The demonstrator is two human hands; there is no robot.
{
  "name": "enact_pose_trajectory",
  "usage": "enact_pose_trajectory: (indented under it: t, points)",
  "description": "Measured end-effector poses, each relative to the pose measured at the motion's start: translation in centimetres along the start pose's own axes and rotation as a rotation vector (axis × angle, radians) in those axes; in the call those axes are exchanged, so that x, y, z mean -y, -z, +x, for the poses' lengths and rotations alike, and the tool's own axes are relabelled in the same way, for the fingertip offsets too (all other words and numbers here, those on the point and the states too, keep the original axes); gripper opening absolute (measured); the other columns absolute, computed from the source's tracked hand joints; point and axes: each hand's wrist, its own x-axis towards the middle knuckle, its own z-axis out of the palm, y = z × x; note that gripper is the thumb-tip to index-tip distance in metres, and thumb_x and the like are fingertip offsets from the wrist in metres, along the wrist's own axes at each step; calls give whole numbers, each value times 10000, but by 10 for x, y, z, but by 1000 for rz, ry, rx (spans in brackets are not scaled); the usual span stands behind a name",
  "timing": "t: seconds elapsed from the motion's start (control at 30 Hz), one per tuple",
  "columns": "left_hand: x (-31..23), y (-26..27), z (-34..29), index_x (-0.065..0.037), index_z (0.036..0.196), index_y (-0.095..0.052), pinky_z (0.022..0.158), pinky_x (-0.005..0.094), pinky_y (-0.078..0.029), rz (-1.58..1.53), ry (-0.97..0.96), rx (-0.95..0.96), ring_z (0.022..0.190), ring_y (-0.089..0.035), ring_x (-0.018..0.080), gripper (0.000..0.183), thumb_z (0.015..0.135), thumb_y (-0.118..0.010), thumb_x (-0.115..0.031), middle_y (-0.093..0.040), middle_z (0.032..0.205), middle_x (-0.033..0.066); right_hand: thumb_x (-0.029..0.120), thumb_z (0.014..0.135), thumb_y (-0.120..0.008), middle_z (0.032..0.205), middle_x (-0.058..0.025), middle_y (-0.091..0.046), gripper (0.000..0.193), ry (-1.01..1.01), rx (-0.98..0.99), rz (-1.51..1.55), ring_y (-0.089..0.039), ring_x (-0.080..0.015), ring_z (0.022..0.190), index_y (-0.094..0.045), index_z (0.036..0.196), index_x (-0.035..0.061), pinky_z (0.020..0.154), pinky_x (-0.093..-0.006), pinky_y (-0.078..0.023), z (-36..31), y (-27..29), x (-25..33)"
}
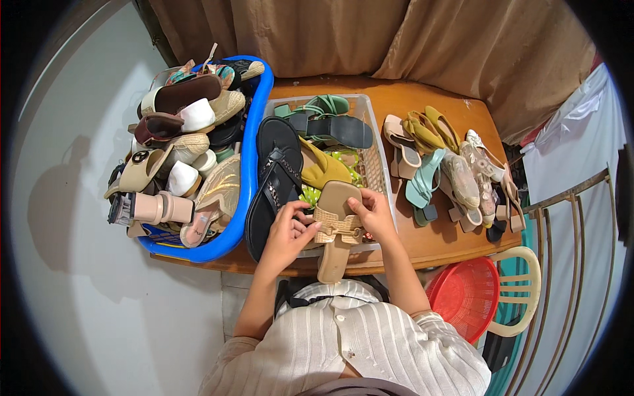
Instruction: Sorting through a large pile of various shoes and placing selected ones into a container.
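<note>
Between my two hands is a tan flat sandal (338,197) with a woven-look strap, its toe end pointing away from me. My left hand (288,232) pinches the strap from the left side. On the right, my right hand (371,214) grips the sandal's edge, thumb on the insole. Beneath it stands a clear plastic basket (385,155) holding a mustard shoe (325,165), green strappy sandals (338,131) and something green and white patterned. A pair of black thong sandals (272,178) lies along the basket's left side, close to my left hand.
A blue-rimmed basket (247,198) heaped with shoes stands at the left of the wooden table (436,247). Several pairs, including turquoise sandals (422,179), lie on the table's right. A red basket (465,294) sits on a cream chair (522,290); brown curtains (370,39) hang behind.
</note>
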Motion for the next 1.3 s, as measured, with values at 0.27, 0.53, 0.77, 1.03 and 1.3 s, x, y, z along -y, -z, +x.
enact_pose_trajectory:
  t: [0.27,0.53,0.77,1.03,1.3]
  points:
    - [24,-20,18,17,1111,-532,563,220,-449,-85,-7,33,677,-559,88,361,826,-674,-153,-572,955,92,112,855,-617,815,-46,-650,176,66,53,49,-587,-81,742,-615,950,-36,666,-241,-469,-10,7,8]
    - [-1,-36,9,39,867,-627,580,313,-472,354,-330,-132,636,-623,263,222,779,-681,-157,-627,735,162,195,877,-618,829,-2,-586,247,63,251,102,-517,-51,734,-563,999,-12,630,-221,-430,-16,15,5]
    - [10,-29,-9,39,820,-641,583,302,-476,305,-364,-301,627,-637,236,167,745,-670,-107,-635,711,151,245,888,-603,1098,-64,-554,423,148,574,-110,-542,-122,989,-468,1220,20,804,-278,-472,-17,31,-2]
    - [17,-24,-26,39,833,-648,562,290,-456,312,-343,-452,586,-602,183,173,748,-659,-111,-631,685,125,218,907,-571,1058,-77,-607,386,230,615,-179,-566,-125,932,-486,1220,8,802,-283,-470,-11,16,5]
    - [44,-22,-42,41,822,-637,595,238,-424,196,-221,-560,653,-546,91,147,794,-642,-103,-631,725,64,225,934,-521,920,-94,-627,319,211,688,-221,-555,-122,806,-516,1165,4,725,-276,-458,-13,6,0]
